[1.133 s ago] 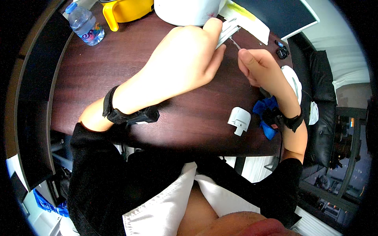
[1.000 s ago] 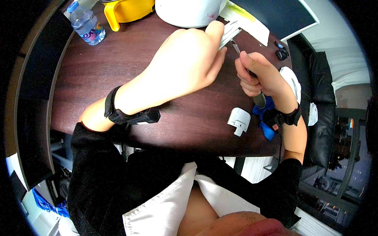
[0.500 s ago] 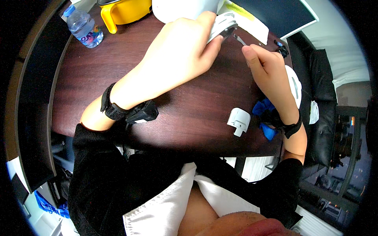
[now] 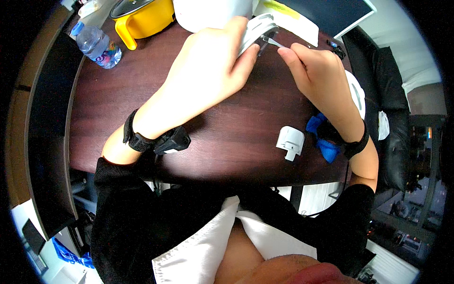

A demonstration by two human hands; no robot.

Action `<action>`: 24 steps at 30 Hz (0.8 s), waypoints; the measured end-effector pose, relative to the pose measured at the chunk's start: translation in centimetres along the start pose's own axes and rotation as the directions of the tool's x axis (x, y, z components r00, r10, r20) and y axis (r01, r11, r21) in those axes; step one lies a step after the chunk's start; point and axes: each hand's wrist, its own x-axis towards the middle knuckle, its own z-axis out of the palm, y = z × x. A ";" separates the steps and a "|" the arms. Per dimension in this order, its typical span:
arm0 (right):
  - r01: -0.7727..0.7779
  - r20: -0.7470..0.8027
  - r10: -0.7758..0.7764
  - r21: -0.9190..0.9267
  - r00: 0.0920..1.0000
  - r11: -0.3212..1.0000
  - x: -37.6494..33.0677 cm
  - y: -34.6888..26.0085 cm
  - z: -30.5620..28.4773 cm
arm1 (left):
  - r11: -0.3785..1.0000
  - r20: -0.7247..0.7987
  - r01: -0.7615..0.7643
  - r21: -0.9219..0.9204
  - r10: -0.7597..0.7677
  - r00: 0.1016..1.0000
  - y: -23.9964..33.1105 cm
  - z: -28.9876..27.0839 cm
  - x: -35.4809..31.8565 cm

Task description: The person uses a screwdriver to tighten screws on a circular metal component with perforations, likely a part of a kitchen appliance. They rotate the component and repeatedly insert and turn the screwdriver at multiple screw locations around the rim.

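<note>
My left hand (image 4: 203,71) is closed on a white plastic part (image 4: 257,29) with a curved, layered rim and a dark, shiny side. My right hand (image 4: 314,71) pinches a slim, pale tool (image 4: 273,42) by its end. The flat tip of this tool reaches the dark side of the white part and seems to touch it. What kind of tool it is, I cannot make out. Below my right hand lies a smaller white plastic piece (image 4: 290,139) with a narrow tab. A blue cloth (image 4: 327,146) lies beside it, partly hidden by my right wrist.
Along the table's far side stand a water bottle (image 4: 97,46), a yellow pot (image 4: 149,21) with a handle and a white container (image 4: 210,12). A marked paper sheet (image 4: 293,23) and a white-framed dark panel (image 4: 338,14) are at the back right. A white round-edged object (image 4: 358,92) sits behind my right forearm.
My right hand has moved left, bringing the tool's tip from just outside the white part onto its dark side. My left hand still grips the part; the whole view has shifted slightly.
</note>
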 end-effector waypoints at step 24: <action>0.222 -0.051 -0.253 -0.333 0.966 0.916 0.3 -0.6 -2.7 | 0.994 0.018 -0.013 0.110 0.011 1.000 1.4 0.3 0.1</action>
